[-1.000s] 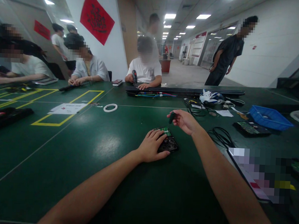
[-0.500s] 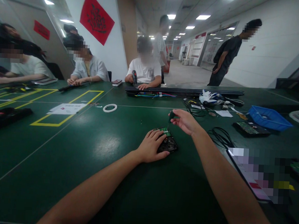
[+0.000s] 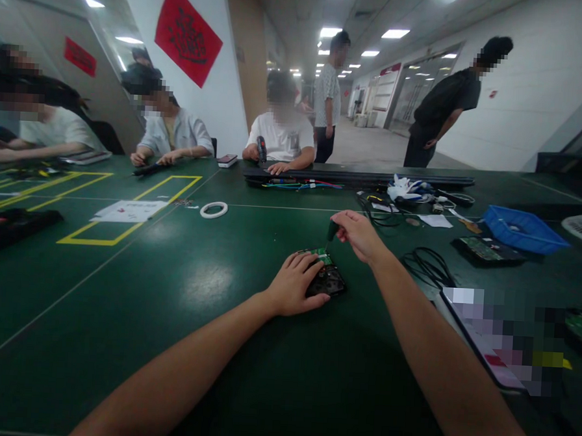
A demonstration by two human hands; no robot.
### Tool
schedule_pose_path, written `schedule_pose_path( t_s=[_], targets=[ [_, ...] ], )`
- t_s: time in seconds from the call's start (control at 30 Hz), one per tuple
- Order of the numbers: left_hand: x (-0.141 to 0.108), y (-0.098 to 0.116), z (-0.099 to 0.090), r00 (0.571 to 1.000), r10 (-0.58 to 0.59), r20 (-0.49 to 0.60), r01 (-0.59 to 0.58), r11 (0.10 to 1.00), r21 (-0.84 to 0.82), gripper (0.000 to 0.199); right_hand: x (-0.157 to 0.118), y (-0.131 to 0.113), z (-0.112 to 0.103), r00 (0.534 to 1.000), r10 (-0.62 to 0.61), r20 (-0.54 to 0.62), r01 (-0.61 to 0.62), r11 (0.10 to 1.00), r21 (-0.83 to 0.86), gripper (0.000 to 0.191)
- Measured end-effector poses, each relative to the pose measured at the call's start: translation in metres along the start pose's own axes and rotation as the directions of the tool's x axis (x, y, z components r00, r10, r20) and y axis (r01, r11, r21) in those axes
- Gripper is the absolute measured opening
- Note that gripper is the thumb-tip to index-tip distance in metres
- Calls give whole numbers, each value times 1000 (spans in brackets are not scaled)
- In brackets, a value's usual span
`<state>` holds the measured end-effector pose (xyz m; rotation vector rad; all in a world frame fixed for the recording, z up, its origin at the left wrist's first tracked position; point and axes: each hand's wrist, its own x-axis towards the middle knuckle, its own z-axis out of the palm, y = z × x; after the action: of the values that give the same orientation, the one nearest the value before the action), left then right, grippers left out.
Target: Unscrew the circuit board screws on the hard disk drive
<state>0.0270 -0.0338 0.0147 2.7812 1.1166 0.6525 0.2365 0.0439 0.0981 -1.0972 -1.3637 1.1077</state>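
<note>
A small opened electronic device (image 3: pixel 330 282), a black housing with a green circuit board at its far end, lies on the green table. My left hand (image 3: pixel 294 286) rests across its left side and holds it down, fingers over the top and thumb along the near edge. Part of the device is hidden beneath that hand. In my right hand (image 3: pixel 357 234) is a screwdriver (image 3: pixel 332 230) with a dark handle, gripped by the fingertips. It stands nearly upright, its thin shaft reaching down to the board's far edge; the exact contact spot is too small to see.
To the right are black cables (image 3: pixel 427 267), another opened device (image 3: pixel 488 250), a blue tray (image 3: pixel 524 230) and a partly blurred tablet-like object (image 3: pixel 484 345). A white tape roll (image 3: pixel 214 209) lies left. Across the table, a seated person (image 3: pixel 280 136) holds a power tool behind long black strips (image 3: pixel 361 177).
My right hand and the screwdriver have shifted very slightly, with the handle's tilt a little different. My left hand and the device stay put. A person standing in the background has moved right.
</note>
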Motion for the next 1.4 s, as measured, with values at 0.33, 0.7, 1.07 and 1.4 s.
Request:
schedule_pose_path(
  t_s=[0.33, 0.7, 1.07, 1.4],
  targets=[
    [-1, -2, 0, 1000, -2, 4, 2, 1000, -13, 85, -6, -8, 2, 996, 60, 58, -62, 998, 32, 19],
    [-1, -1, -1, 1000, -4, -3, 4, 1000, -31, 84, -10, -14, 3, 977, 138, 163, -160, 979, 129, 22],
    [0, 0, 0, 1000, -1, 7, 1, 1000, -6, 85, -7, -8, 1, 960, 206, 191, -257, 919, 300, 11],
    [0, 0, -1, 1000, -4, 4, 5, 1000, -21, 85, -8, -6, 0, 982, 124, 142, -150, 969, 197, 18]
  ],
)
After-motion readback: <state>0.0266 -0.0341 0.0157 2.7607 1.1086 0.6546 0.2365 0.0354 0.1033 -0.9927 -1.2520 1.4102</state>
